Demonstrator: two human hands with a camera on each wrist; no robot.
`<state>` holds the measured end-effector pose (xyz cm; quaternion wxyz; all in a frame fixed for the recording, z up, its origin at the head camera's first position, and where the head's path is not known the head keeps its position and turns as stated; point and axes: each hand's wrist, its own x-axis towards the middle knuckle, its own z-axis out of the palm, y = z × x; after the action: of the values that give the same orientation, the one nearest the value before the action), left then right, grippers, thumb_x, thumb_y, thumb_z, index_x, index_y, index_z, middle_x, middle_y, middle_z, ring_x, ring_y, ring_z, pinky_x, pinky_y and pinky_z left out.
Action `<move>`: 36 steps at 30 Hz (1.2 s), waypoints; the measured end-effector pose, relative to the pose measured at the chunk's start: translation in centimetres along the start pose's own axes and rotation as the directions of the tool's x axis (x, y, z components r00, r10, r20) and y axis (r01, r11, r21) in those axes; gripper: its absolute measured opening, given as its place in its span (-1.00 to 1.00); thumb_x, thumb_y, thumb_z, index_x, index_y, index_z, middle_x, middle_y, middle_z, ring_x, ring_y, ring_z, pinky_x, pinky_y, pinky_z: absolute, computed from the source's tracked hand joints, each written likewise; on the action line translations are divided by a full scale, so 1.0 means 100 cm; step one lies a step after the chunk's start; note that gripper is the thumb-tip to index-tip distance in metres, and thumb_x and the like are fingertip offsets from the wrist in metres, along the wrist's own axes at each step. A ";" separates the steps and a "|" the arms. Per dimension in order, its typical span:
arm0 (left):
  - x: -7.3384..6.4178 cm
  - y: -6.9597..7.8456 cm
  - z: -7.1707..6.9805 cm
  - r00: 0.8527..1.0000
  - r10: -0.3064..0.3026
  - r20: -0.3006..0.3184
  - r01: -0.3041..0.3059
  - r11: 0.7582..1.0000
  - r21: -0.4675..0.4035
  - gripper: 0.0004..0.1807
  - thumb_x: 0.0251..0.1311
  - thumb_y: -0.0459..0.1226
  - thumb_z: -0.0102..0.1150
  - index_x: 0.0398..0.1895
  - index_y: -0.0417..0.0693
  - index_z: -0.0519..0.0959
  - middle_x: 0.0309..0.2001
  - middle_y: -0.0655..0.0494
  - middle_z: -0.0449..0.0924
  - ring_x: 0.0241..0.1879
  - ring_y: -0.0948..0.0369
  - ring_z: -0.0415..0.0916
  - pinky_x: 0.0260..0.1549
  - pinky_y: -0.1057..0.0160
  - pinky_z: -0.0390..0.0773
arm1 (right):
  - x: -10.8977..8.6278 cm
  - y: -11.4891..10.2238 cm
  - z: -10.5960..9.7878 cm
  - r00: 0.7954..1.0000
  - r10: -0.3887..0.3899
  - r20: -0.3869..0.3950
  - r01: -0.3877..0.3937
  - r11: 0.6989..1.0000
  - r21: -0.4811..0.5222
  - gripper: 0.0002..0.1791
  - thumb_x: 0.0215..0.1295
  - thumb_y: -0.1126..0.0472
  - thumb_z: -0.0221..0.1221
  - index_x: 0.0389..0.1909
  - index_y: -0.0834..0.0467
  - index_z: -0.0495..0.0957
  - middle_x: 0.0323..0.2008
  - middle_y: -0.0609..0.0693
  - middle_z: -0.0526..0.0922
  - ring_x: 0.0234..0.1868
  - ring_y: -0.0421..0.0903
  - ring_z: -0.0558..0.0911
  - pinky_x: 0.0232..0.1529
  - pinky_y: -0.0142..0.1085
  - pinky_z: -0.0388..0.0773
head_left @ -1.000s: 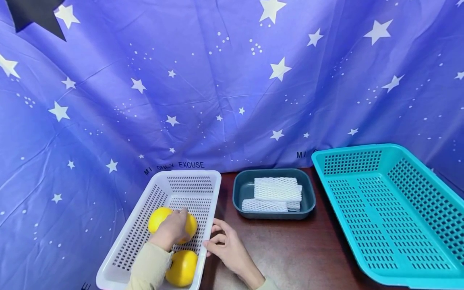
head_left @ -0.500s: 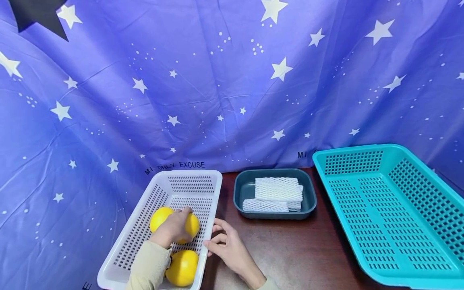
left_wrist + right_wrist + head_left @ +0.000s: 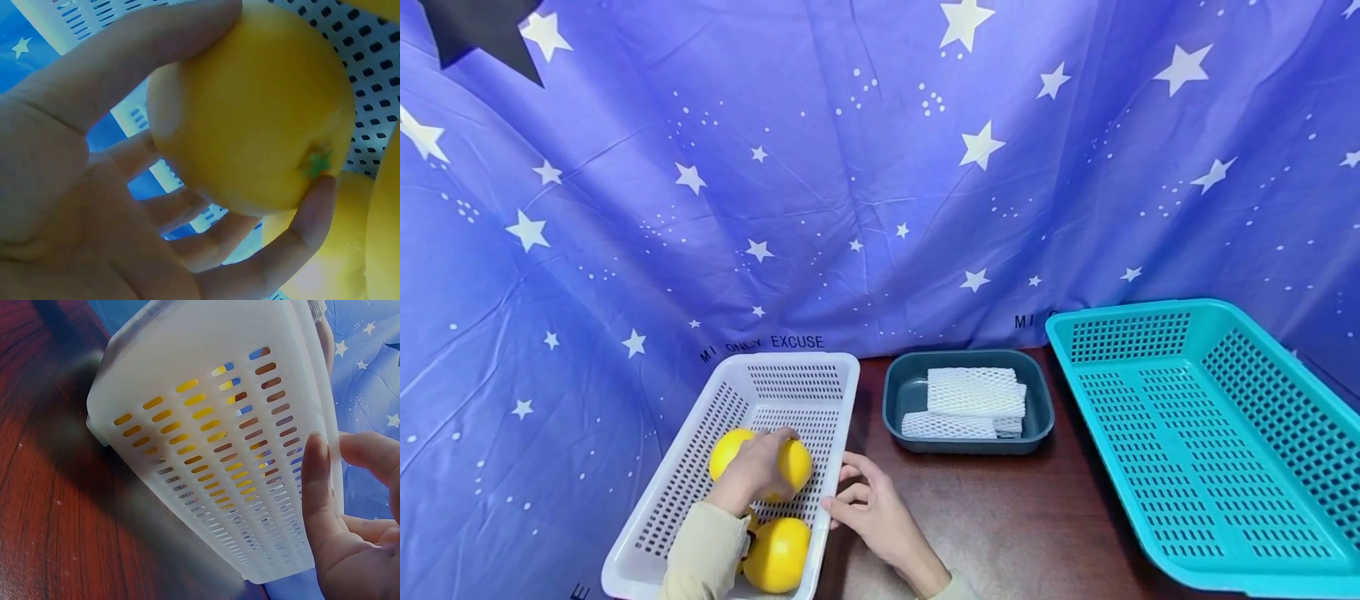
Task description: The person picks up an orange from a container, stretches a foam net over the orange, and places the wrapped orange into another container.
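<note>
Gripped a smooth, round yellow fruit (image 3: pixel 250 112) inside the white perforated plastic basket (image 3: pixel 206 337), with curled fingers and thumb of the left hand (image 3: pixel 756 471). Pinched that basket's edge with the right hand (image 3: pixel 876 517). Seemed at the grasping step, calling next for a steady lift.

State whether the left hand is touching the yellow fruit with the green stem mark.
Touching. The left wrist view shows the left hand gripping the yellow fruit, thumb against one side and a fingertip beside the green stem mark.
</note>
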<state>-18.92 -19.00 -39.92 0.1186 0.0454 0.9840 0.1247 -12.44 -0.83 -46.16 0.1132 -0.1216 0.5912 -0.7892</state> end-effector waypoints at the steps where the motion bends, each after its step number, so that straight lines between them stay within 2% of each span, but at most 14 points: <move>1: 0.000 0.000 0.000 1.000 0.001 -0.007 -0.001 1.000 0.004 -0.16 -0.41 -0.41 0.63 0.15 -0.02 0.54 -0.02 -0.16 0.54 -0.08 -0.13 0.47 -0.10 -0.19 0.56 | 0.000 0.000 0.000 1.000 -0.002 0.001 0.002 1.000 0.000 -0.32 0.31 0.34 0.24 0.38 0.40 0.21 -0.04 0.16 0.49 -0.39 -0.20 0.65 -0.28 -0.40 0.64; 10: -0.005 0.000 -0.004 0.996 0.034 -0.088 -0.031 0.999 0.035 -0.20 -0.36 -0.31 0.63 0.14 0.00 0.53 -0.05 -0.13 0.55 -0.15 -0.09 0.48 -0.25 -0.14 0.58 | -0.001 0.000 0.000 1.000 -0.012 0.003 0.012 1.000 -0.020 -0.33 0.28 0.34 0.26 0.35 0.42 0.24 -0.10 0.14 0.53 -0.45 -0.21 0.65 -0.29 -0.41 0.64; 14: -0.010 0.002 -0.009 0.992 0.036 -0.122 -0.030 0.998 0.053 -0.19 -0.36 -0.26 0.61 0.15 0.03 0.52 -0.03 -0.14 0.55 -0.12 -0.12 0.46 -0.31 -0.14 0.57 | 0.000 0.001 0.000 1.000 -0.010 0.003 0.010 1.000 -0.020 -0.33 0.28 0.34 0.26 0.35 0.41 0.24 -0.10 0.13 0.53 -0.45 -0.21 0.65 -0.30 -0.42 0.63; 20: -0.017 0.007 -0.019 0.983 0.069 -0.173 -0.062 0.997 0.049 -0.18 -0.37 -0.23 0.59 0.17 0.04 0.52 -0.03 -0.13 0.56 -0.08 -0.17 0.47 -0.34 -0.13 0.57 | 0.000 -0.001 -0.001 1.000 0.008 -0.006 -0.008 1.000 -0.010 -0.33 0.29 0.33 0.26 0.36 0.39 0.24 -0.07 0.14 0.51 -0.41 -0.20 0.64 -0.29 -0.42 0.61; 27: -0.023 0.013 -0.024 0.975 0.060 -0.214 -0.050 0.997 0.053 -0.13 -0.41 -0.19 0.57 0.21 0.13 0.50 0.00 -0.07 0.57 -0.14 -0.09 0.48 -0.37 -0.08 0.57 | 0.001 -0.001 -0.001 1.000 0.009 -0.014 -0.010 1.000 -0.022 -0.33 0.29 0.35 0.25 0.37 0.40 0.23 -0.05 0.16 0.49 -0.36 -0.20 0.65 -0.27 -0.39 0.64; 31: -0.029 0.019 -0.029 0.968 0.065 -0.244 -0.055 0.997 0.048 -0.10 -0.38 -0.19 0.56 0.26 0.15 0.49 0.01 -0.06 0.57 -0.16 -0.04 0.48 -0.40 -0.07 0.58 | 0.001 -0.001 0.000 0.999 0.022 -0.045 -0.024 0.998 -0.057 -0.34 0.27 0.32 0.28 0.34 0.37 0.26 -0.06 0.12 0.50 -0.38 -0.14 0.67 -0.36 -0.37 0.62; 34: -0.032 0.025 -0.032 0.964 0.070 -0.258 -0.066 0.997 0.026 -0.11 -0.33 -0.15 0.56 0.28 0.15 0.49 0.02 -0.05 0.56 -0.15 -0.03 0.47 -0.41 -0.04 0.58 | 0.000 -0.003 0.000 0.996 0.033 -0.086 -0.042 0.993 -0.109 -0.35 0.25 0.26 0.32 0.31 0.33 0.31 -0.07 0.09 0.52 -0.40 -0.09 0.69 -0.51 -0.41 0.52; 36: -0.033 0.029 -0.034 0.962 0.073 -0.262 -0.075 0.997 0.001 -0.12 -0.30 -0.12 0.56 0.28 0.13 0.48 0.02 -0.06 0.56 -0.15 -0.03 0.47 -0.42 -0.01 0.57 | -0.001 -0.003 0.001 0.994 0.027 -0.107 -0.043 0.988 -0.150 -0.35 0.23 0.23 0.34 0.28 0.32 0.32 -0.07 0.10 0.52 -0.41 -0.08 0.69 -0.53 -0.42 0.48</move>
<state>-16.35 -17.37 -35.24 -0.0171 0.0648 0.9881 0.1381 -12.29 -0.75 -45.81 0.0862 -0.0780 0.6569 -0.7450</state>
